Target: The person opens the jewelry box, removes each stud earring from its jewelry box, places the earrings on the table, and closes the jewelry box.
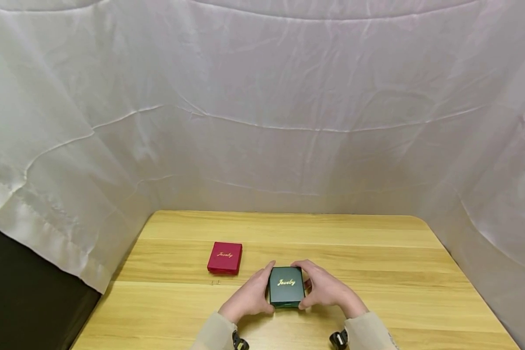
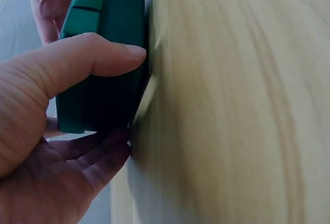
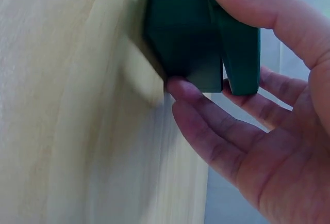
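Observation:
A dark green jewelry box [image 1: 286,286] with gold "Jewelry" lettering sits on the wooden table between both hands. My left hand [image 1: 254,293] grips its left side, thumb across the near face and fingers round the far side, as the left wrist view shows. From the right, my right hand [image 1: 325,288] holds the box, its thumb pressing the lid [image 3: 241,59] while a fingertip touches the base [image 3: 188,53] near the table. A narrow gap shows between lid and base at that end, with the lid slightly tilted. The inside of the box is hidden.
A closed red jewelry box [image 1: 225,257], also lettered in gold, lies to the left and farther back. Just in front of it are a couple of tiny metallic pieces [image 1: 215,283], too small to identify. Pale fabric [image 1: 288,146] hangs behind and beside the wooden table [image 1: 376,253].

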`<state>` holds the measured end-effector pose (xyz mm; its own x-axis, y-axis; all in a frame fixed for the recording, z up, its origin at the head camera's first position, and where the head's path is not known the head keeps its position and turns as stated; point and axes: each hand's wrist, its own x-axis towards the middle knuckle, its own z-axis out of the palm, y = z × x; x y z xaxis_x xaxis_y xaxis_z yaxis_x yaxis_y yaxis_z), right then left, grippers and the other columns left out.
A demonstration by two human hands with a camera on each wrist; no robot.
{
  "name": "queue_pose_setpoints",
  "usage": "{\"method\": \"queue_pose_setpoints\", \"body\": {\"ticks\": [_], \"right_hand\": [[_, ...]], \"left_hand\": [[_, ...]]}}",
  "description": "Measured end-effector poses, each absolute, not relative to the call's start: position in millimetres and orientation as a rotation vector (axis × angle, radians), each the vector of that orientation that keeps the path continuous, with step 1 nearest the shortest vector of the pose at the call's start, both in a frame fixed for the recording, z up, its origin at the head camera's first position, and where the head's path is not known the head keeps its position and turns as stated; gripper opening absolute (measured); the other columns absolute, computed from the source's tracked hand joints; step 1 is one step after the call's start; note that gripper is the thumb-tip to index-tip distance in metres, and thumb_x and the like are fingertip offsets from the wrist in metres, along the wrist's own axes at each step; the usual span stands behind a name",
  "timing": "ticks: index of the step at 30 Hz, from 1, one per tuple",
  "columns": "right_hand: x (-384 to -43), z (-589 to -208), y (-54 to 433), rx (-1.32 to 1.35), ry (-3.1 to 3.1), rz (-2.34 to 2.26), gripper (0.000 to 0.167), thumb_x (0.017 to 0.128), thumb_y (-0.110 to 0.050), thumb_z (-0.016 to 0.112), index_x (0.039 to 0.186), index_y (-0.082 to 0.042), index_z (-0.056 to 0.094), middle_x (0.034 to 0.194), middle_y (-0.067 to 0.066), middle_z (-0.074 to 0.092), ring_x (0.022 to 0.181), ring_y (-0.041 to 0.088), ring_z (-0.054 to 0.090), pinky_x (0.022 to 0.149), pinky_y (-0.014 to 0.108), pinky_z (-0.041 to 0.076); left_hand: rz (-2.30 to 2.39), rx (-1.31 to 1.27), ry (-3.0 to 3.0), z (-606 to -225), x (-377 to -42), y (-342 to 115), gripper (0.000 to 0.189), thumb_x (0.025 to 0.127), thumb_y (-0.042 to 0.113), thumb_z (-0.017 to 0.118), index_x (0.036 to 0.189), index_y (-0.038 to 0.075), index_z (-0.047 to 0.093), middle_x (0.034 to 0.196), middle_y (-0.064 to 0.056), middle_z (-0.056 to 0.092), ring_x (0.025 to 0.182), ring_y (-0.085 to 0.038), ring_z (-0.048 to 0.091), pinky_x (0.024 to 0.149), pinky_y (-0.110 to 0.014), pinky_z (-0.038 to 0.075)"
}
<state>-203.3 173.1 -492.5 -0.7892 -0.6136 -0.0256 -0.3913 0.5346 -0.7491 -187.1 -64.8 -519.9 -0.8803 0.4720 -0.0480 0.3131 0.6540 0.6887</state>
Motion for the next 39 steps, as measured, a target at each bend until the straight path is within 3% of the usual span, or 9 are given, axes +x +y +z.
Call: {"method": "queue_pose_setpoints", "body": {"ticks": [8,11,14,19,24,30,39], "right_hand": [[-206,-488,177,-0.766,2.46,-1.159,0.095,0.062,-0.008,0.089,0.144,-0.002,0.04,0.132,0.013,0.049,0.097,0.029,0.061,0.081,0.042,0.054],[-208,-486,179,-0.737,2.441,-1.201,0.096,0.063,-0.008,0.089,0.145,-0.003,0.04,0.135,0.017,0.048,0.1,0.032,0.061,0.082,0.045,0.054],[-211,-484,183,-0.704,2.438,-1.238,0.096,0.064,-0.009,0.089,0.146,-0.005,0.039,0.138,0.02,0.046,0.103,0.036,0.06,0.083,0.048,0.054],[-218,-483,186,-0.632,2.479,-1.283,0.099,0.067,-0.012,0.089,0.149,-0.009,0.034,0.144,0.021,0.041,0.111,0.042,0.056,0.086,0.051,0.052],[-228,-483,181,-0.549,2.549,-1.33,0.101,0.066,-0.014,0.091,0.148,-0.002,0.033,0.142,0.021,0.044,0.116,0.041,0.054,0.089,0.051,0.051],[-242,-486,171,-0.495,2.681,-1.265,0.098,0.061,-0.017,0.093,0.142,0.001,0.042,0.134,0.015,0.052,0.115,0.034,0.056,0.095,0.052,0.046],[-262,-496,163,-0.504,2.745,-1.147,0.095,0.063,-0.015,0.093,0.142,0.004,0.044,0.134,0.017,0.049,0.114,0.037,0.054,0.096,0.051,0.047]], "left_hand": [[1.094,0.637,2.649,-521,-185,-65,0.129,0.06,0.004,0.09,0.156,0.002,0.003,0.149,-0.019,0.039,0.134,-0.032,0.04,0.11,-0.046,0.035],[1.073,0.656,2.67,-521,-184,-65,0.125,0.06,0.005,0.09,0.155,-0.003,0.008,0.148,-0.02,0.04,0.134,-0.033,0.041,0.11,-0.046,0.035],[1.036,0.673,2.7,-520,-183,-66,0.114,0.06,0.005,0.09,0.151,-0.008,0.022,0.144,-0.02,0.044,0.131,-0.033,0.044,0.109,-0.045,0.036],[0.997,0.664,2.733,-518,-181,-66,0.099,0.06,0.009,0.09,0.143,-0.004,0.039,0.133,-0.014,0.051,0.123,-0.028,0.05,0.105,-0.043,0.041],[0.997,0.669,2.737,-520,-181,-67,0.095,0.062,0.013,0.09,0.142,-0.002,0.042,0.13,-0.011,0.053,0.119,-0.025,0.051,0.104,-0.043,0.043],[0.968,0.685,2.74,-519,-181,-65,0.09,0.064,0.016,0.09,0.14,0.0,0.045,0.131,-0.01,0.053,0.12,-0.024,0.051,0.104,-0.042,0.043],[0.961,0.671,2.74,-519,-181,-65,0.092,0.063,0.016,0.091,0.141,-0.002,0.044,0.133,-0.011,0.052,0.121,-0.025,0.051,0.104,-0.042,0.043]]}}
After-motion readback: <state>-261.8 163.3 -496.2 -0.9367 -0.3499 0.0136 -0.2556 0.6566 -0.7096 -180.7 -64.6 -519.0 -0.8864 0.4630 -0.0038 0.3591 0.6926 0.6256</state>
